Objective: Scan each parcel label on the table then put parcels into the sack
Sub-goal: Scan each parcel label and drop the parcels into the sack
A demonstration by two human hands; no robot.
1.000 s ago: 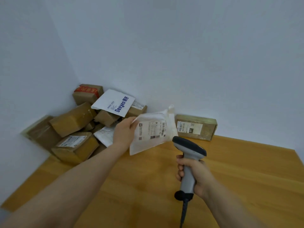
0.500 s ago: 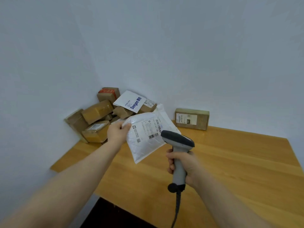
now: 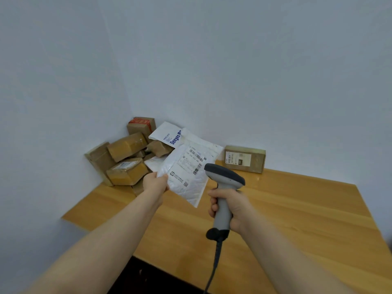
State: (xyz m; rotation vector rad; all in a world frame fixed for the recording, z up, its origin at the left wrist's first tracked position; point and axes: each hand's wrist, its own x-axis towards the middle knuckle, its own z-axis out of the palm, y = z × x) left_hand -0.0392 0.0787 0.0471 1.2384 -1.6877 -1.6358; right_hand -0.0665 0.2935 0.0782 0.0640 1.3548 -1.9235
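One mailer (image 3: 185,168) in left hand (image 3: 154,184)

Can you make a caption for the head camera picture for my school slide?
Scanning time: the left hand holds a white padded parcel before the grey scanner gripped by the right hand.

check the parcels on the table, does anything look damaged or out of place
Nothing is spilled. The parcel pile in the far left corner of the table is a jumble, with boxes tilted against each other, and one small brown parcel in it looks crumpled. A lone box stands apart to its right.
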